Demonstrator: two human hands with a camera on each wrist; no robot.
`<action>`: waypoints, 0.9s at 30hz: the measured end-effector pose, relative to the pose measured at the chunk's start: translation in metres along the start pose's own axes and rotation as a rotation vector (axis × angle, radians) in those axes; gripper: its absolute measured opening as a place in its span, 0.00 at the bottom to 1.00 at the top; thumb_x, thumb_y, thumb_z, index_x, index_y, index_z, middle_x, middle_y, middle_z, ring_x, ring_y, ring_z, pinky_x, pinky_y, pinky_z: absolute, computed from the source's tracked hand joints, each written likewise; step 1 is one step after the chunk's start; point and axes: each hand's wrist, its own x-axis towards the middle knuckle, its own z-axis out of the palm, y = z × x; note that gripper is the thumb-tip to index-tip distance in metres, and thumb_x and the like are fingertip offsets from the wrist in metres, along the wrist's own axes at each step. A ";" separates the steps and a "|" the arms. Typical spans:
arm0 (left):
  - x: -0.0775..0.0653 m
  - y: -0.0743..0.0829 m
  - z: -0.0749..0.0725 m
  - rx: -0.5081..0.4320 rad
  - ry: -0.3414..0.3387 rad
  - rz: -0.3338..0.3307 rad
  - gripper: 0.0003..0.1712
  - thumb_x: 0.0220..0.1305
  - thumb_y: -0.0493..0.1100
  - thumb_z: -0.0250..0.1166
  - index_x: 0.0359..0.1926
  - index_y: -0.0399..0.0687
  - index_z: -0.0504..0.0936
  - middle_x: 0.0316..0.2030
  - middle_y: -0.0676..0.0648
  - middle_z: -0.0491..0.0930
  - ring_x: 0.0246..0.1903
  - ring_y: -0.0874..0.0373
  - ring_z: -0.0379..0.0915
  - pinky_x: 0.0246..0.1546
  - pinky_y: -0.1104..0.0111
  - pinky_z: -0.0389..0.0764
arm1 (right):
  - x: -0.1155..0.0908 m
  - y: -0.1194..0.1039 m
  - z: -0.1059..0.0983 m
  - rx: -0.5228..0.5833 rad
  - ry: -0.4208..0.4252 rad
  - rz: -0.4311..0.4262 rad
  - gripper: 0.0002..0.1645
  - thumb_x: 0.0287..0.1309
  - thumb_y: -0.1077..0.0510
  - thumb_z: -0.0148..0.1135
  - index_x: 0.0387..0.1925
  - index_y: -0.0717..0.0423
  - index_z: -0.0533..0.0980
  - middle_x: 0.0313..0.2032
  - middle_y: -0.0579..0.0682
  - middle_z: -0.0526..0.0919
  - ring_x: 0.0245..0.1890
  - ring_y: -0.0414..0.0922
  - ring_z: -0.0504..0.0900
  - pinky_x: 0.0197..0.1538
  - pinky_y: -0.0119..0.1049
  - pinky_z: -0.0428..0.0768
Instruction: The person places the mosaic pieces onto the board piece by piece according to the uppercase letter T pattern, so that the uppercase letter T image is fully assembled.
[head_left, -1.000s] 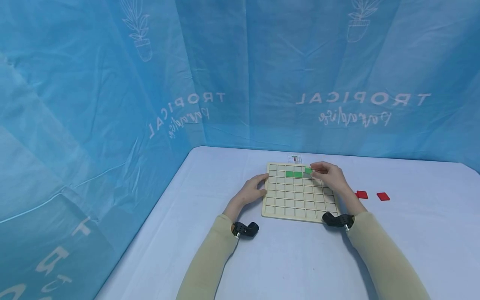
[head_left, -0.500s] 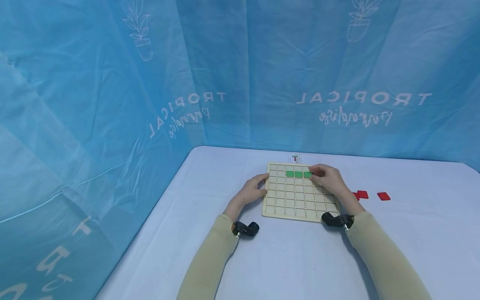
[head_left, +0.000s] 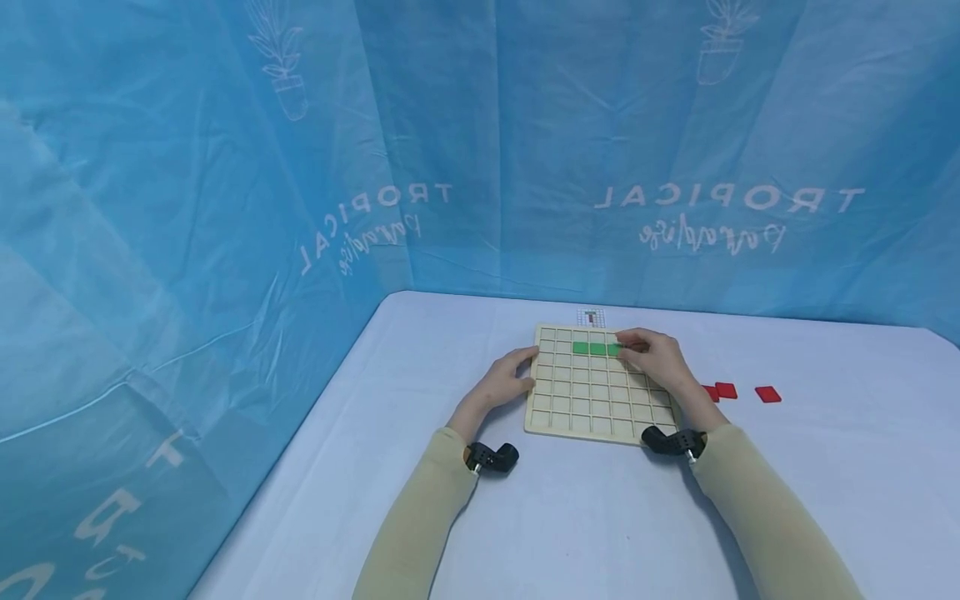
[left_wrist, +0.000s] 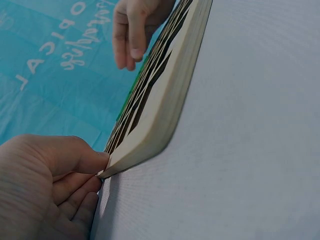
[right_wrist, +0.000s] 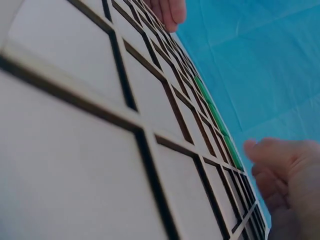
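Note:
A pale wooden grid board [head_left: 600,392] lies flat on the table. Three green tiles sit side by side in its second row from the far edge, the first at the left [head_left: 581,347]. My right hand [head_left: 651,357] has its curled fingertips on the rightmost green tile [head_left: 613,349], which lies in its cell. In the right wrist view the green tiles [right_wrist: 215,117] run up to that hand [right_wrist: 287,175]. My left hand [head_left: 508,379] grips the board's left edge; in the left wrist view its thumb [left_wrist: 75,155] lies on the board's rim [left_wrist: 165,105].
Red square tiles [head_left: 726,389] [head_left: 768,394] lie loose on the white table to the right of the board. A small printed card [head_left: 591,317] lies just beyond the board's far edge. Blue printed curtains close off the back and left.
A second ago my right hand held the third green tile tilted above the board; it has since come down into the cell beside the other two. The left hand has not moved.

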 end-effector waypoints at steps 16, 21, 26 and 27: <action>0.001 0.000 0.000 -0.005 -0.007 0.009 0.35 0.62 0.35 0.58 0.70 0.45 0.60 0.68 0.46 0.59 0.68 0.55 0.50 0.67 0.64 0.54 | -0.012 -0.042 -0.048 0.226 0.038 0.015 0.30 0.61 0.47 0.61 0.61 0.56 0.71 0.56 0.56 0.75 0.53 0.46 0.75 0.52 0.38 0.77; 0.001 0.001 0.000 -0.009 -0.009 -0.001 0.35 0.62 0.35 0.58 0.70 0.46 0.59 0.68 0.46 0.59 0.68 0.54 0.50 0.68 0.63 0.54 | -0.027 -0.034 -0.077 0.175 0.097 0.075 0.33 0.58 0.43 0.62 0.61 0.54 0.71 0.56 0.54 0.75 0.53 0.45 0.75 0.56 0.43 0.75; 0.001 -0.002 0.000 -0.011 -0.009 0.005 0.35 0.63 0.35 0.57 0.70 0.46 0.59 0.68 0.46 0.59 0.68 0.54 0.50 0.68 0.63 0.54 | -0.050 -0.023 -0.108 0.083 0.142 0.117 0.37 0.58 0.39 0.59 0.64 0.53 0.68 0.58 0.56 0.73 0.51 0.38 0.74 0.51 0.28 0.76; 0.001 -0.003 0.000 -0.010 -0.008 0.006 0.35 0.63 0.35 0.57 0.70 0.46 0.59 0.68 0.46 0.59 0.68 0.54 0.50 0.68 0.63 0.54 | -0.055 -0.019 -0.114 0.068 0.153 0.122 0.38 0.58 0.39 0.59 0.64 0.54 0.68 0.58 0.57 0.72 0.50 0.35 0.74 0.49 0.23 0.76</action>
